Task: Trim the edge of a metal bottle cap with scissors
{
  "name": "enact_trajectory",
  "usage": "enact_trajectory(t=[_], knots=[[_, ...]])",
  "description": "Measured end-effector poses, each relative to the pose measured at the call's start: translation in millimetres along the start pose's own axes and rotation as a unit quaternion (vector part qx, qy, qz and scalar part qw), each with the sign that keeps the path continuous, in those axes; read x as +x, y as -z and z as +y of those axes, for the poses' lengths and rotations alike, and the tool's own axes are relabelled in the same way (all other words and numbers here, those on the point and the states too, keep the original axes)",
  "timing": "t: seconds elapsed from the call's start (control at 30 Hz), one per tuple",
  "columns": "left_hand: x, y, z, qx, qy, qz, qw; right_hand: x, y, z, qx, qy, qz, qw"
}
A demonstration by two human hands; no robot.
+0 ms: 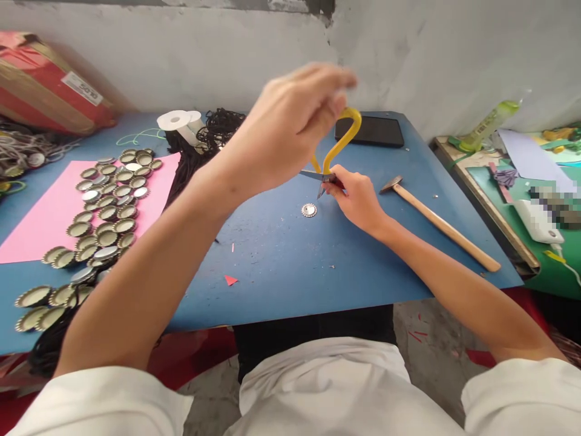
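Note:
A pair of scissors with yellow handles (341,142) stands point-down over the table. My right hand (358,197) is closed around it near the pivot, with a blade tip reaching below the fingers. Just under that tip, a flattened silver bottle cap (309,209) lies on the blue tabletop, with a dark spot on its face. Raised above, my left hand (302,109) is slightly blurred, its fingers loosely bent and apart from the thumb. It overlaps the top of the yellow handles; whether it touches them I cannot tell.
A hammer (447,227) lies at the right, below a black phone (370,131). Many bottle caps (106,212) cover a pink sheet (34,221) at the left. Black cord (223,126) and white spools (176,120) sit behind them. A red carton (54,85) stands back left.

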State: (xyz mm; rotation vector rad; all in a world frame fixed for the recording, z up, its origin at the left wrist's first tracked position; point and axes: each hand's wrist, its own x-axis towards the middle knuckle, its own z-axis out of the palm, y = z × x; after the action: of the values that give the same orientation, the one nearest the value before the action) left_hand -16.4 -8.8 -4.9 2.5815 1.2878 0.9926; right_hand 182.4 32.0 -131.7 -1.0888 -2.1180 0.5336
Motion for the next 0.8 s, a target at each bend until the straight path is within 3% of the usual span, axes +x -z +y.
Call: enact_trajectory(t=[0.07, 0.17, 0.33, 0.53, 0.8], knots=[[-14, -10.9, 2, 0.003, 0.034, 0.017, 0.999, -2, 6, -4, 0.038, -0.017, 0.022, 0.999], [-40, -26.7, 0, 0.005, 0.065, -0.011, 0.998, -4, 15, -8, 0.076, -0.036, 0.055, 0.995], [-69, -46.6, -30, -0.014, 0.118, -0.061, 0.991, -6, 14, -13, 0.104, -0.060, 0.070, 0.990], [-84, -71.9, -62, -0.019, 0.187, -0.114, 0.976, -10, 7, -16, 0.061, -0.037, 0.030, 0.997], [-86, -84.1, -58, -0.039, 0.222, -0.120, 0.967, -10, 4, -21, 0.017, -0.029, 0.007, 0.999]])
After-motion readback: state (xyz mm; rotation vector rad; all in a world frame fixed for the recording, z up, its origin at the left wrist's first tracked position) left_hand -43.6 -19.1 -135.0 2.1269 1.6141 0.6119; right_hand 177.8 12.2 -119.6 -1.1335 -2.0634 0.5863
